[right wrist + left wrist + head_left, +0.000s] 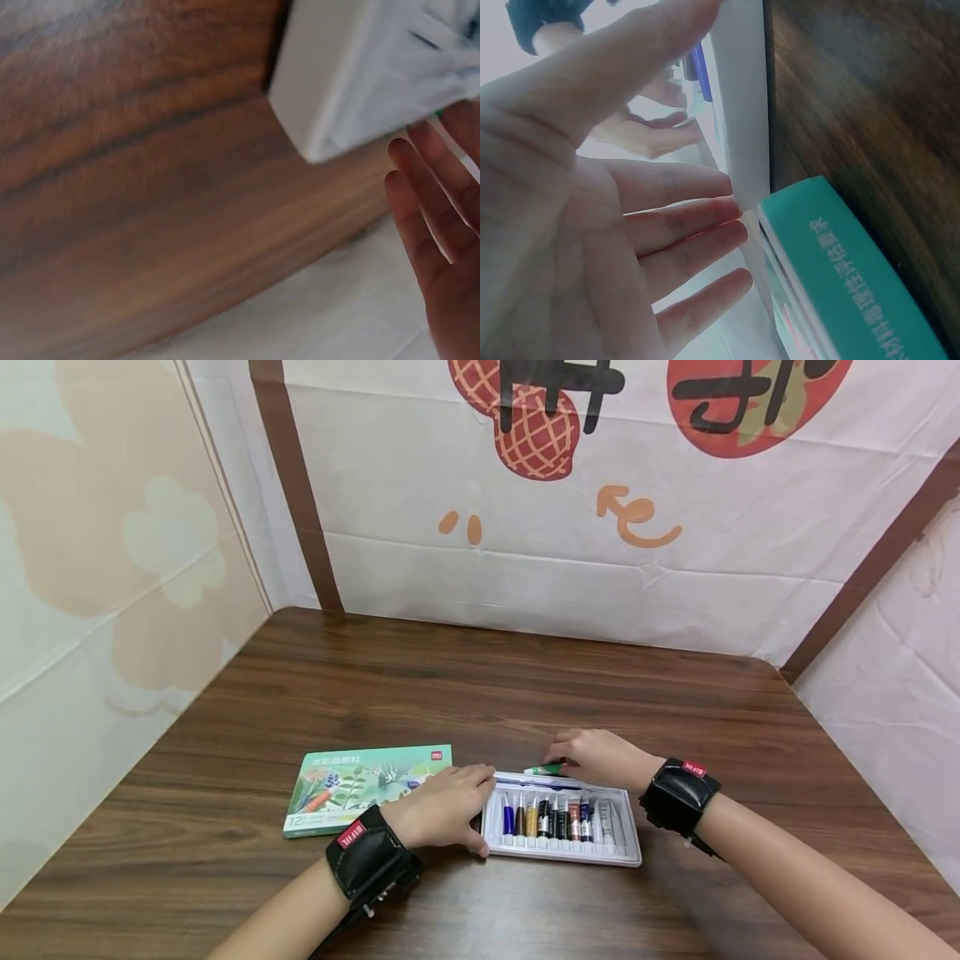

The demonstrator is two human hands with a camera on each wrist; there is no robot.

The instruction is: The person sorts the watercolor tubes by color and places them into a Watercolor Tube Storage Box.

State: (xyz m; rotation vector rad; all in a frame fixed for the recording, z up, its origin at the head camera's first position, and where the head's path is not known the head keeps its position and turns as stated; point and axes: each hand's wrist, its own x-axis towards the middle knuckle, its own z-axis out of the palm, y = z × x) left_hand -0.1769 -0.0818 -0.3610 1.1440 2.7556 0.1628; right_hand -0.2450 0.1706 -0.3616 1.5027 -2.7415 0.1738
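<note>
A white plastic tray [566, 858] lies on the table with a row of paint tubes [555, 820] in several colours. At its left end my left hand [450, 806] rests against the edge, fingers extended and thumb at the near corner. Just beyond the tray's far edge, my right hand [603, 756] pinches a green paint tube [542, 769]; its fingertips are partly hidden in the head view. The right wrist view shows some fingers of that hand loosely extended beside the tray's corner [322, 97].
To the left lies a green illustrated paint box [367, 785], close to my left hand. Dark brown wood makes up the tabletop [480, 685]. Printed white cloth [562, 568] hangs behind the table and along both sides.
</note>
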